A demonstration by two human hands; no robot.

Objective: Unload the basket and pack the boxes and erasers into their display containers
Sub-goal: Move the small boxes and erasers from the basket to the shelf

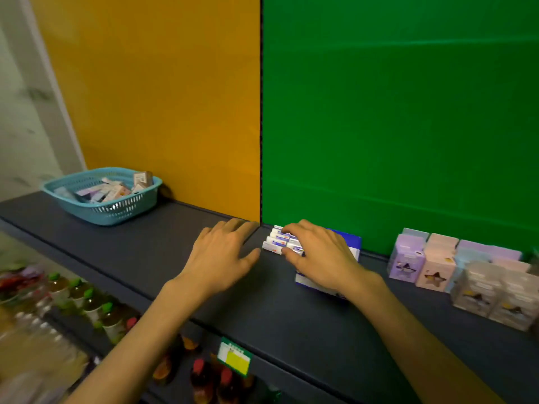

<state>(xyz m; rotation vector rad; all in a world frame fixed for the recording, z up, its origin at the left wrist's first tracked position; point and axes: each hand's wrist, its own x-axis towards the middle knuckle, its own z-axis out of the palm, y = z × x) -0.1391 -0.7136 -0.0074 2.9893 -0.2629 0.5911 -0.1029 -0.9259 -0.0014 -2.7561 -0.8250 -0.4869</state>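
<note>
A teal plastic basket point(116, 209) stands at the back left of the dark shelf point(180, 237), with several small boxes point(116, 191) inside it. Near the middle, several white erasers point(277, 242) lie stacked in a blue and white display container point(354, 243). My right hand point(319, 255) lies over that container, thumb and fingers curled round the eraser stack. My left hand point(224, 253) hovers just left of the erasers, fingers spread and straight, holding nothing.
Pastel boxes with star windows point(437, 269) stand in rows at the right of the shelf. An orange panel and a green panel form the back wall. Below the shelf edge, bottles point(87, 301) fill a lower shelf, and a yellow-green price tag point(234, 358) hangs on the edge.
</note>
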